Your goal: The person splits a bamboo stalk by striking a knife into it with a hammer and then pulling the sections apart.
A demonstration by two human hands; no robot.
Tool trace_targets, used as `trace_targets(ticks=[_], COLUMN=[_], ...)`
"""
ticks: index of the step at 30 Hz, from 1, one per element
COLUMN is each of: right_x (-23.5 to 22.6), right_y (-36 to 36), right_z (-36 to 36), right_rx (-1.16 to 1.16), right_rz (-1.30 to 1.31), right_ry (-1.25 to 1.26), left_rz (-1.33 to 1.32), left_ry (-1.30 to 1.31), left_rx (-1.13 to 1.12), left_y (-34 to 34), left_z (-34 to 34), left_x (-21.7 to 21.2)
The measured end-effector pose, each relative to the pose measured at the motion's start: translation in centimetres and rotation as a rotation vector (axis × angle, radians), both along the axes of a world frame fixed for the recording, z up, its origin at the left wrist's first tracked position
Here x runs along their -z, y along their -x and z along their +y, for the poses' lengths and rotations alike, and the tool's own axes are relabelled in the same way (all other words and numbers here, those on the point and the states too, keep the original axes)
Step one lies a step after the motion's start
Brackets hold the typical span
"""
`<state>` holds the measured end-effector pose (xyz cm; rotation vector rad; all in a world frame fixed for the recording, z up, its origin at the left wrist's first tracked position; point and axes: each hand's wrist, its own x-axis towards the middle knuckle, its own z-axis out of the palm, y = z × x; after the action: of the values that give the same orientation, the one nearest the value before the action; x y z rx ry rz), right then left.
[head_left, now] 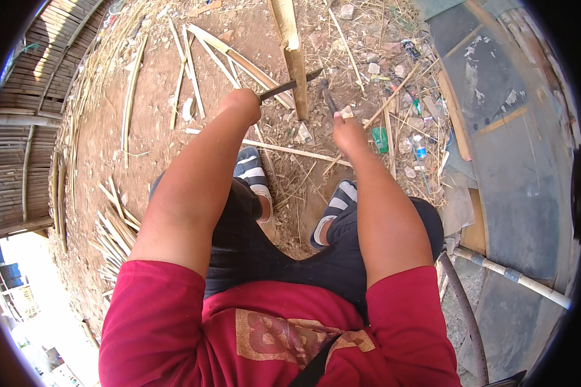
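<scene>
My left hand [242,105] is closed round the handle of a long dark-bladed knife [284,88]. The blade points away to the right and lies across a split bamboo pole [295,68], its tip showing past the pole's right side. That pole comes down from the top edge, and its near end is close to the ground. Just right of it, my right hand [350,135] grips a dark hammer [330,101], whose head is small and partly blurred. The hammer is apart from both blade and pole.
Split bamboo strips [239,61] lie on the dirt ahead, with a heap of cut strips [115,232] at the left. Litter and a green wrapper [380,139] are strewn at right, beside grey sheets [516,161]. A woven bamboo wall [19,174] stands far left.
</scene>
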<state>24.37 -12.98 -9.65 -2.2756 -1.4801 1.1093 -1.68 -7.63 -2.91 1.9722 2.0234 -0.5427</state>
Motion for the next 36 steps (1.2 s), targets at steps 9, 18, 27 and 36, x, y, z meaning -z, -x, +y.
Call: trace_targets(ticks=[9,18,27,36], right_x=[-7.5,-9.7,-7.4,0.3], right_y=[2.0,1.0,1.0,1.2], right_z=[1.0,1.3,2.1,-0.2], right_rx=[0.046,0.171,0.122,-0.094], right_rz=[0.184,0.274,0.235,-0.029], right_ry=[-0.317,-0.484,-0.234,-0.228], left_rz=[-0.023,-0.034,0.038,0.04], left_ry=[0.012,0.003,0.032,-0.028], left_rx=[-0.084,-0.133,-0.149,-0.071], left_y=[-0.3,0.4,-0.1,0.6], left_z=[-1.1,-1.1,-1.7,-0.5], left_x=[-0.6,0.3,-0.8,1.3])
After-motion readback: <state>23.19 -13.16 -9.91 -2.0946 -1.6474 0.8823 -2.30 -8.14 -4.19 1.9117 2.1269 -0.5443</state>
